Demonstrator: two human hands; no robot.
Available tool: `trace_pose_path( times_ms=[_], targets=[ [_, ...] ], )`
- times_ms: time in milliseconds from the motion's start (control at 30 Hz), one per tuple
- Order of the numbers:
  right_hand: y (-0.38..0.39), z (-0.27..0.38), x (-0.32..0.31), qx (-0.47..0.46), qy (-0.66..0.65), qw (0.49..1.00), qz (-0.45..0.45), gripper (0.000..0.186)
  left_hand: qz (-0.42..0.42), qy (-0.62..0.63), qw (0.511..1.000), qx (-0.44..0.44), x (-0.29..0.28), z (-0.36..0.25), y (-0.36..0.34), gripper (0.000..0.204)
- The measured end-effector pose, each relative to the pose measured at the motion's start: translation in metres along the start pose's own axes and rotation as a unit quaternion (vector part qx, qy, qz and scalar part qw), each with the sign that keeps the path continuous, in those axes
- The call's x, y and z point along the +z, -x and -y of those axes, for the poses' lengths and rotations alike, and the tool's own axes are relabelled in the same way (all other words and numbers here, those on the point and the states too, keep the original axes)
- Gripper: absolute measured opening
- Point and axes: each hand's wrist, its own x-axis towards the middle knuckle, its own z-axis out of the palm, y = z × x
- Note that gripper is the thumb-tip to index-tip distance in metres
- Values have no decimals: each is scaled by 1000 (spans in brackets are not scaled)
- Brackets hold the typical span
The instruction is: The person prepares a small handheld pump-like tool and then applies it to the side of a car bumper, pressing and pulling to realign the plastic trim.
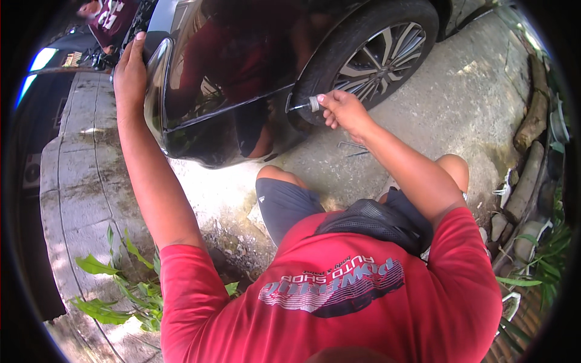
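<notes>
My right hand (346, 114) is closed around a short screwdriver (313, 104) with a pale grey handle. Its thin metal shaft points left and reaches the edge of the wheel arch, where the dark glossy bumper (212, 136) ends beside the tyre (311, 81). Whether the tip sits in a fastener is too small to tell. Far to the left, my left hand (129, 75) lies against the car's corner by the lamp (158, 75), its fingers stretched upward and holding nothing.
Thin bent metal tools (354, 147) lie on the concrete (472, 91) below my right wrist. Logs (525, 175) line the right side, and a leafy plant (124, 272) grows at lower left beside concrete slabs (75, 175). Another person (112, 21) is at the upper left.
</notes>
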Motion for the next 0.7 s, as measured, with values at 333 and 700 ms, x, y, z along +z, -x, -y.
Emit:
trace_pose_path(
  times_ms=[333, 700],
  targets=[
    [-2, -9, 0, -104, 128, 986, 0, 27, -5, 8, 1000, -9, 0, -12, 8, 56],
    [-5, -17, -3, -269, 237, 933, -35, 33, -8, 25, 999, -18, 6, -15, 8, 55]
  ],
)
